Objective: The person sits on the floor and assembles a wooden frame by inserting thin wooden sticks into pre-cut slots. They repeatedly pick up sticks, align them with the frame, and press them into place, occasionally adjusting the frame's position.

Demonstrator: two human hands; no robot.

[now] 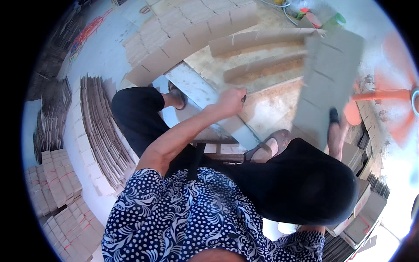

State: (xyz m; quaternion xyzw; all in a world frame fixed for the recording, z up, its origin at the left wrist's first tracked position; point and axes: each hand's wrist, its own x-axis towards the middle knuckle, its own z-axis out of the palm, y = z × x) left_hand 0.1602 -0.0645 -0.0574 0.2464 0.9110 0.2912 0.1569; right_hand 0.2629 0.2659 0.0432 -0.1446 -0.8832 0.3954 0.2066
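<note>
My left hand [230, 101] reaches forward over a long pale grey board [196, 87] on the floor, fingers closed around a small dark object whose tip shows at the knuckles. My right hand [337, 133] grips the lower edge of a grey slotted cardboard sheet [328, 78], held up and blurred, with a dark cover on one fingertip. Slotted cardboard strips [257, 40] lie on the floor ahead of both hands. I sit with black trousers and sandalled feet [269, 146] on either side of the board.
Rows of stacked cardboard pieces [100, 126] stand at my left, and tied bundles [56, 183] lie at lower left. An orange fan [388, 96] is at the right. Bottles [336, 19] stand at the top right. Boxes [362, 214] sit by my right side.
</note>
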